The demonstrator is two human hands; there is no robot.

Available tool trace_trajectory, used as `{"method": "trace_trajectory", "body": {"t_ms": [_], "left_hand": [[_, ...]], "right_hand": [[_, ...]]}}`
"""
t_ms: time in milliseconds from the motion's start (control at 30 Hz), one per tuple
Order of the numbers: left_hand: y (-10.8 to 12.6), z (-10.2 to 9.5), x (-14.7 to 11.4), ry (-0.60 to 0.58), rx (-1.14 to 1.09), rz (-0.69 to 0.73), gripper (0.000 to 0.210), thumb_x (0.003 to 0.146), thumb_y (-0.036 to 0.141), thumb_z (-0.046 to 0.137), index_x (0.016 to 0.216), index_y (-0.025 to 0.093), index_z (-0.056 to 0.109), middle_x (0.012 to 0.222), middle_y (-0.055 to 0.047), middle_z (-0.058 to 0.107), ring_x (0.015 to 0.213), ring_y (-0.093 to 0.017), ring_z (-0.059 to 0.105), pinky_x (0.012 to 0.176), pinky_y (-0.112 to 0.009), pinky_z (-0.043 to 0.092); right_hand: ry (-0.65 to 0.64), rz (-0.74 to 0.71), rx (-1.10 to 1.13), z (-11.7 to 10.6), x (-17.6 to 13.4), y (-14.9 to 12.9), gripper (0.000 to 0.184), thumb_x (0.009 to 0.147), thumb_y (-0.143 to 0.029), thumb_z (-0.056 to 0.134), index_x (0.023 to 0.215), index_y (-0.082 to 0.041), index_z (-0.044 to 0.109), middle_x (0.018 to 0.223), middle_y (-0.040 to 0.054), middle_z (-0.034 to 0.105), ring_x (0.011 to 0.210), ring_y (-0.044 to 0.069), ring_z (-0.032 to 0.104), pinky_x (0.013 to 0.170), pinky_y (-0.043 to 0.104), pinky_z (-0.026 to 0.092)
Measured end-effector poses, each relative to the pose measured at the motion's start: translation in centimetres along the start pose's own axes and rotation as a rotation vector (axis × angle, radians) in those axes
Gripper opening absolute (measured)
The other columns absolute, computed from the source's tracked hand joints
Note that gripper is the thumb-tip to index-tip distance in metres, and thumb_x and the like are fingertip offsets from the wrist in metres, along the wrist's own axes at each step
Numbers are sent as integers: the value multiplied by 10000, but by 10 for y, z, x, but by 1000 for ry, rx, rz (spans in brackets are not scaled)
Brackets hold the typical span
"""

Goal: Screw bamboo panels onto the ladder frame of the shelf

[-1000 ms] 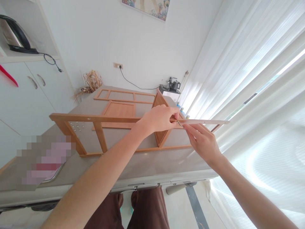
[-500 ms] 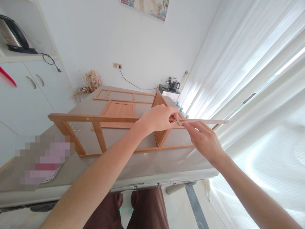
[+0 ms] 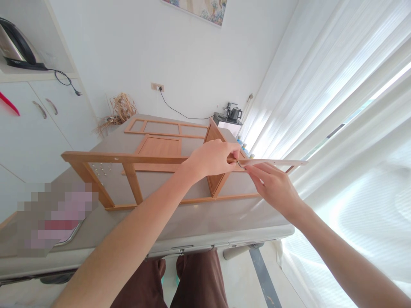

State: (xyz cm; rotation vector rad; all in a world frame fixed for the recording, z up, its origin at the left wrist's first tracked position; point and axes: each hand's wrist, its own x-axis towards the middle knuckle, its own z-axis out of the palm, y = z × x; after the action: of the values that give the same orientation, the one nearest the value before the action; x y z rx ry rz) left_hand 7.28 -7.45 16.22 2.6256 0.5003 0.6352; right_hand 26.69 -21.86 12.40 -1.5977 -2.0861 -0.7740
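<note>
A wooden frame (image 3: 154, 159) stands on edge across the table, with its long upper rail towards me. My left hand (image 3: 214, 159) is closed around this rail near the middle, thumb and fingers pinching it. Just right of it, my right hand (image 3: 272, 184) pinches a small bent metal hex key (image 3: 240, 165), whose tip meets the rail beside my left fingertips. Below the hands, a wooden panel (image 3: 214, 182) stands crosswise against the frame. The fastener at the key's tip is hidden by my fingers.
Behind the frame lie a flat wooden panel (image 3: 159, 146) and another slatted frame (image 3: 162, 128) on the table (image 3: 192, 218). Several small screws (image 3: 101, 170) lie at left. A blurred-out item (image 3: 61, 218) rests at the left front. White curtains (image 3: 346, 149) hang at right.
The hex key has turned slightly at the rail, and my right fingers have shifted a little with it. My left hand keeps its hold. The view has moved slightly.
</note>
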Motion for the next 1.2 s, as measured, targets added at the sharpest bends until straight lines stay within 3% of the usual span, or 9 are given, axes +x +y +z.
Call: {"method": "trace_trajectory", "body": {"t_ms": [167, 333, 567, 967, 1200], "left_hand": [[0, 0, 1, -1, -2, -5, 192, 808, 393, 611, 957, 273, 638, 853, -15, 693, 735, -183, 605, 570, -284, 328], [0, 0, 0, 3, -6, 6, 171, 793, 373, 609, 933, 277, 632, 805, -5, 681, 697, -175, 589, 549, -281, 312], [0, -1, 0, -7, 2, -4, 158, 827, 345, 585, 958, 275, 637, 845, -20, 688, 744, -184, 600, 568, -286, 331], [0, -1, -1, -2, 9, -1, 148, 838, 336, 578, 957, 276, 640, 890, -17, 697, 761, -181, 608, 579, -278, 353], [-2, 0, -1, 4, 8, 10, 139, 844, 348, 582, 951, 285, 645, 921, -16, 697, 841, -193, 620, 586, -268, 360]], "right_hand": [[33, 235, 114, 20, -6, -18, 146, 980, -269, 547, 992, -241, 690, 788, -15, 710, 637, 118, 631, 585, 236, 481], [109, 321, 152, 34, -11, -32, 192, 996, -301, 513, 1041, -212, 676, 803, 8, 713, 696, 127, 668, 558, 216, 489], [198, 183, 52, 37, -19, -25, 179, 985, -229, 521, 1090, -216, 666, 878, 47, 723, 782, 166, 667, 631, 270, 505], [154, 71, -40, 22, -13, -13, 247, 972, -130, 510, 1141, -226, 662, 983, 54, 724, 853, 168, 654, 694, 279, 484], [115, -18, -168, 12, -11, -3, 231, 946, -95, 518, 1072, -225, 662, 910, 37, 707, 810, 154, 629, 657, 276, 440]]}}
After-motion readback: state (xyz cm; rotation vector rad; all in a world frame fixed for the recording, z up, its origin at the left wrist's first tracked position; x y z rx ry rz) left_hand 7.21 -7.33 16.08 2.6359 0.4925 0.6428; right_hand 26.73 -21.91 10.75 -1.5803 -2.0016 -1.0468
